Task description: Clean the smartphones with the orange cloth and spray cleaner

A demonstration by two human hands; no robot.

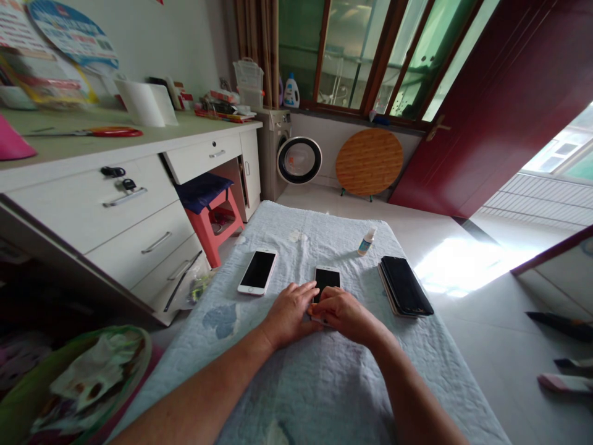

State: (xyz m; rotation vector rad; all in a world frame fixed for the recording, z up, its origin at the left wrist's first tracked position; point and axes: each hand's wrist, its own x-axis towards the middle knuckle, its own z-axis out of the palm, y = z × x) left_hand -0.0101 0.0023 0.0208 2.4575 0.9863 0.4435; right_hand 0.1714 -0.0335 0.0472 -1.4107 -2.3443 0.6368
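A white-framed smartphone with a dark screen lies on the light blue quilted cloth, partly covered by both hands. My left hand grips its left side, fingers together and the tips over the edge. Curled over the lower half of the screen, my right hand has its fingers pinched near the phone's lower left; whatever they hold is hidden. Left of the hands, a larger white smartphone lies face up. On the right, a black smartphone rests on another flat, pale-edged item. Beyond them stands a small spray bottle.
A white desk runs along the left, with scissors and a paper roll on top. Beneath it is a pink stool. A waste bin stands lower left. Farther back are a washing machine and a round board.
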